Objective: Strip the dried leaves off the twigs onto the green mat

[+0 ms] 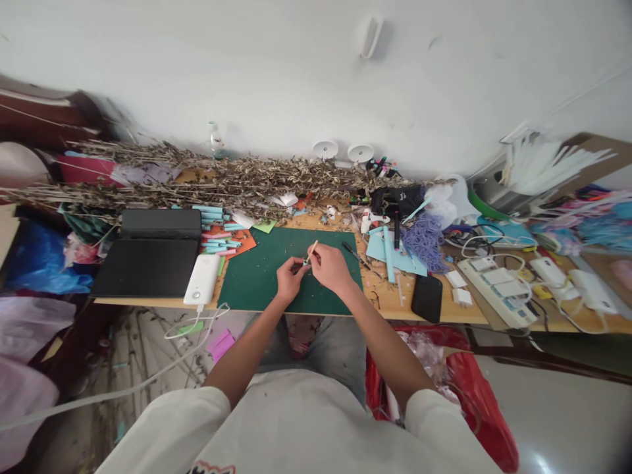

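Note:
Over the green cutting mat [257,270] my two hands meet, fingertips nearly touching. Between the thumb and fingers of my right hand [330,266] is a thin tan stick [313,249], slanting up to the right. My left hand [290,279] is closed in a pinch at the stick's lower end, around a small pale piece [305,262] that is too small to make out. A black pen [355,255] lies on the mat's right edge, beside my right hand.
To the left are a black tablet case [148,266], a white power bank [202,279] and rolled paper tubes [217,243]. Dried stems [276,178] line the back. On the right lie a glue gun [371,220], purple yarn [423,240], a phone [427,298] and a power strip [496,293].

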{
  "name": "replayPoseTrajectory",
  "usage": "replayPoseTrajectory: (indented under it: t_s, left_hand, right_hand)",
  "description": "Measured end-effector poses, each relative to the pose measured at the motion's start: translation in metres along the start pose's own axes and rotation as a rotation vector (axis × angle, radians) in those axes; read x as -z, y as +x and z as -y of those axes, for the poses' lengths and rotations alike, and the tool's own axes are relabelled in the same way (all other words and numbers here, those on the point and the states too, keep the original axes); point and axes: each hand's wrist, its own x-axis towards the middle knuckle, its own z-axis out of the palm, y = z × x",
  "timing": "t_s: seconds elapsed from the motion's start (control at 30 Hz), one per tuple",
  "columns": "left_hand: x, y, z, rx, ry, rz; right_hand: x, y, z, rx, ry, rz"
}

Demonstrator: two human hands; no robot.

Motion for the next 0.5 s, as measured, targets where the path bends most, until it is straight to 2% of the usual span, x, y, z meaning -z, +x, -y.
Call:
replayPoseTrajectory:
  t_s: [0.3,0.5]
  left_hand:
    - [0.0007,0.0003,0.0002,-0.001,0.006,0.008]
    - [0.0007,0.0001,0.0008,0.002,0.023,0.012]
  right_hand:
    - [-0.0082,0.0017,-0.0025,0.028,0.080,-0.042]
    - [-0.0045,0.0014,0.0020,-0.037,-0.041,-0.015]
